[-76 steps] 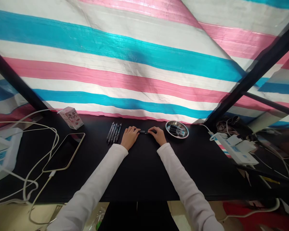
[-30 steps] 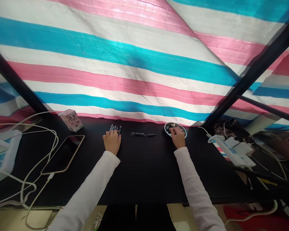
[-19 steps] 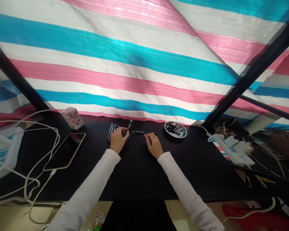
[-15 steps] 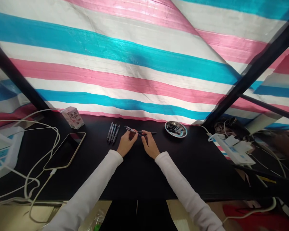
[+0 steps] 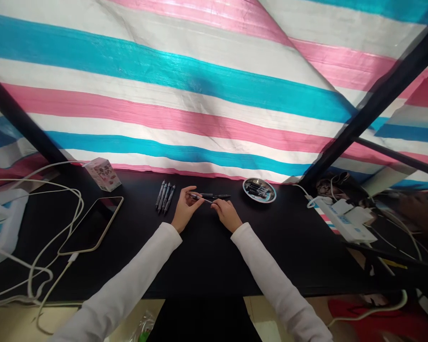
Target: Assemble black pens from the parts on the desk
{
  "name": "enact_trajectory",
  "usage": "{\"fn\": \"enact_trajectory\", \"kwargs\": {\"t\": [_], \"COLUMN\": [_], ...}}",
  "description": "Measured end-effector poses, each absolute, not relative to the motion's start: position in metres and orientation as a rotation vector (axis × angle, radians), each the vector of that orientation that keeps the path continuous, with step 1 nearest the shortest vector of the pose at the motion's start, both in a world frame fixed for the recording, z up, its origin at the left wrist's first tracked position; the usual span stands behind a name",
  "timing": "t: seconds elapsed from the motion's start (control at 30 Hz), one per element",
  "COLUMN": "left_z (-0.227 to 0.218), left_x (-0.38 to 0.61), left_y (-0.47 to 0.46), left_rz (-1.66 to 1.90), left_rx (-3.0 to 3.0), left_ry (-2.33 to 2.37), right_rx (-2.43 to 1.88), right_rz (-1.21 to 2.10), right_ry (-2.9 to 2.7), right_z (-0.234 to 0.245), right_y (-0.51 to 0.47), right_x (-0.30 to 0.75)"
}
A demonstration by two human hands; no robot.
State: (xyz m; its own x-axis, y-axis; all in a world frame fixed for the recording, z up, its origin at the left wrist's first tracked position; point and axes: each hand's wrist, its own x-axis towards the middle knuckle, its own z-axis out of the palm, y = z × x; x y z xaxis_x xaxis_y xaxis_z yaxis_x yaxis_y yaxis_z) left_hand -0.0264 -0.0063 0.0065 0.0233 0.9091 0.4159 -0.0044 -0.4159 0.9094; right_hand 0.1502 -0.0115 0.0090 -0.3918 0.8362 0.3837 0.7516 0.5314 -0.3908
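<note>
Between the two hands, a slim pen [image 5: 201,197] crosses above the black tabletop [image 5: 207,256], its long axis slanting gently down from left to right. The left hand [image 5: 186,211] is nearer its upper end: its fingers [image 5: 196,199] are pinched together around the barrel. The right hand [image 5: 227,213] is nearer the pointed lower end, which reaches its curled fingers [image 5: 216,204]; they meet that tip, though it is too small to tell whether they grip it. Just beyond the fingers of both hands, a black pen [image 5: 216,195] lies flat and nearly level, close to the slim one. Farther left of the left fingers, four pens [image 5: 165,196] lie side by side, their long axes pointing away from the person. Right of the right fingers sits a round metal dish [image 5: 271,195] holding more pens [image 5: 257,190]. Well left lie a phone [image 5: 91,224] on a white cable [image 5: 57,232] and a small printed box [image 5: 103,174]; well right is a white power strip [image 5: 344,219], with another person's hand [image 5: 419,211] blurred at the edge.
</note>
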Motion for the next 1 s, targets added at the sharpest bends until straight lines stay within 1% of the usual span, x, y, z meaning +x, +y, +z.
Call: {"fn": "enact_trajectory", "kwargs": {"t": [0.07,0.2,0.33,0.53,0.73,0.9,1.0], "left_z": [0.008,0.007,0.004,0.002,0.002,0.003,0.002], "left_x": [-0.038,-0.049,-0.044,-0.039,-0.039,-0.036,-0.036], "left_y": [-0.002,0.001,-0.002,-0.005,-0.005,-0.006,-0.006], "left_rz": [1.387,0.966,0.817,0.7,0.744,0.812,0.793], "left_rx": [1.8,2.441,2.725,2.735,2.759,2.808,2.815], "left_ry": [1.009,1.011,1.223,1.33,1.375,1.47,1.498], "right_rx": [-1.304,-1.307,-1.317,-1.233,-1.267,-1.316,-1.318], "right_rz": [0.129,0.0,-0.06,-0.04,-0.03,-0.042,0.013], "right_ry": [-2.25,-2.34,-2.382,-2.292,-2.242,-2.295,-2.266], "right_z": [0.008,0.008,0.006,0.007,0.015,0.01,0.007], "right_y": [-0.009,-0.009,-0.008,-0.007,-0.013,-0.011,-0.007], "right_x": [0.155,0.16,0.159,0.161,0.161,0.158,0.16]}}
